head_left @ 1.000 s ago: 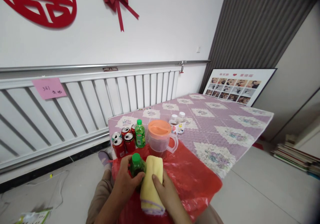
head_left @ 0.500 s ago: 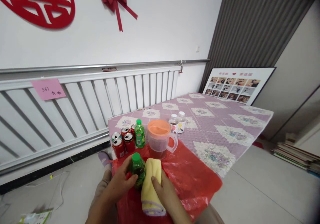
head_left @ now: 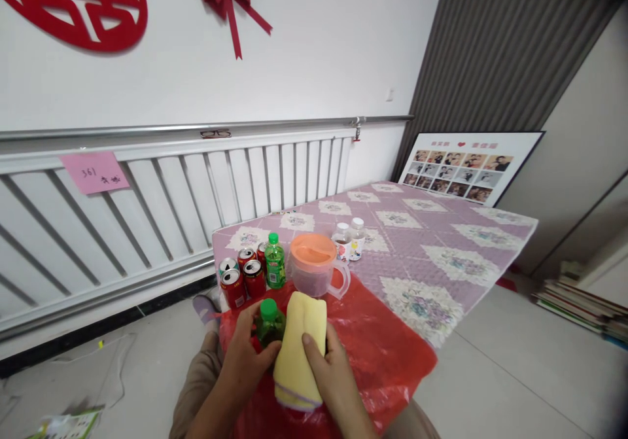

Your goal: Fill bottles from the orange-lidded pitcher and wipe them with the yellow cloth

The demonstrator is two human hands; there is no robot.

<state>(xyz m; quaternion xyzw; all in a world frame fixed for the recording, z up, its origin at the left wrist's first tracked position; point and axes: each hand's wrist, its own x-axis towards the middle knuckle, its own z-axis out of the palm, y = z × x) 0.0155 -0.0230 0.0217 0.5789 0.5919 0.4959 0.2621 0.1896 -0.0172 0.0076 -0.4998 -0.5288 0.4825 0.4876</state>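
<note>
My left hand [head_left: 246, 352] is wrapped round a green plastic bottle [head_left: 270, 326] with a green cap, which stands on a red plastic sheet [head_left: 375, 354]. A folded yellow towel [head_left: 300, 347] with a purple edge is gripped in my right hand [head_left: 328, 365], thumb on top. The towel is close against the bottle's right side and hides part of it. Just beyond, a clear pitcher [head_left: 313, 279] with an orange lid stands beside a second green bottle [head_left: 275, 265]. Several drink cans [head_left: 233, 287] cluster to the left of that bottle.
Two small white-capped bottles [head_left: 356, 241] stand behind the pitcher on the flowered purple tablecloth [head_left: 417, 282]. A white radiator [head_left: 169, 207] runs along the wall behind the table. At the far right end leans a photo board [head_left: 461, 164].
My right hand has raised the towel slightly away from me, so its top now overlaps the pitcher's lower part. My left hand stays on the bottle.
</note>
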